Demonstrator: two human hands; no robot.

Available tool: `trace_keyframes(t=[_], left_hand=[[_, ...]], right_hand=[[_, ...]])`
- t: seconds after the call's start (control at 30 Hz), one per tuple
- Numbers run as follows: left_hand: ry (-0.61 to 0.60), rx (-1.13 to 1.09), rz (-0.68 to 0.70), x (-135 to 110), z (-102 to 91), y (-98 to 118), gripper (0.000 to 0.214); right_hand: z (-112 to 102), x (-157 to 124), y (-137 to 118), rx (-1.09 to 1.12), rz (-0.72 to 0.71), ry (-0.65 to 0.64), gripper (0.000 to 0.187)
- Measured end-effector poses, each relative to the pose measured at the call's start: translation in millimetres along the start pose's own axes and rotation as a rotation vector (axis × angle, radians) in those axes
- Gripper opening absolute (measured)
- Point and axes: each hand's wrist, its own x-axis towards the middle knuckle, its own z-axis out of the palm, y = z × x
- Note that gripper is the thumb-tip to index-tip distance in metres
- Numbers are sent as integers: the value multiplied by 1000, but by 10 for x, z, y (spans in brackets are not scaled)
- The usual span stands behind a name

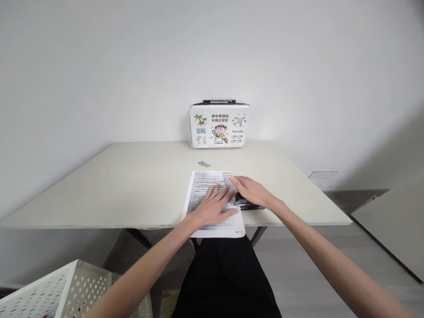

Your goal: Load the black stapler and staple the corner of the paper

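Note:
A printed sheet of paper (195, 194) lies on the table, its lower edge hanging over the front. My left hand (215, 206) rests flat on the sheet with its fingers spread. At the sheet's right edge is a black stapler (243, 202), partly hidden by my right hand (250, 190). The fingers of that hand are closed over the stapler's top, and their tips reach the paper's upper right part. Whether the stapler's jaws are pressed together cannot be seen. Several grey staple strips (204, 164) lie just beyond the sheet.
Against the wall at the back of the white table (132, 185) stands a white cartoon-printed case (219, 126) with a black handle. A white perforated basket (66, 287) is at the lower left, below table height. A white panel (394, 229) stands at the right.

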Motion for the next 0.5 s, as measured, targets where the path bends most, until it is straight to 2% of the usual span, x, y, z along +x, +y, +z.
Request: trace_keyframes(t=[0.23, 0.5], left_hand=[[27, 3, 6, 14, 129, 85, 79], [20, -2, 0, 86, 171, 136, 82]], right_hand=[[16, -26, 9, 27, -9, -37, 73], [31, -14, -1, -4, 11, -58, 73]])
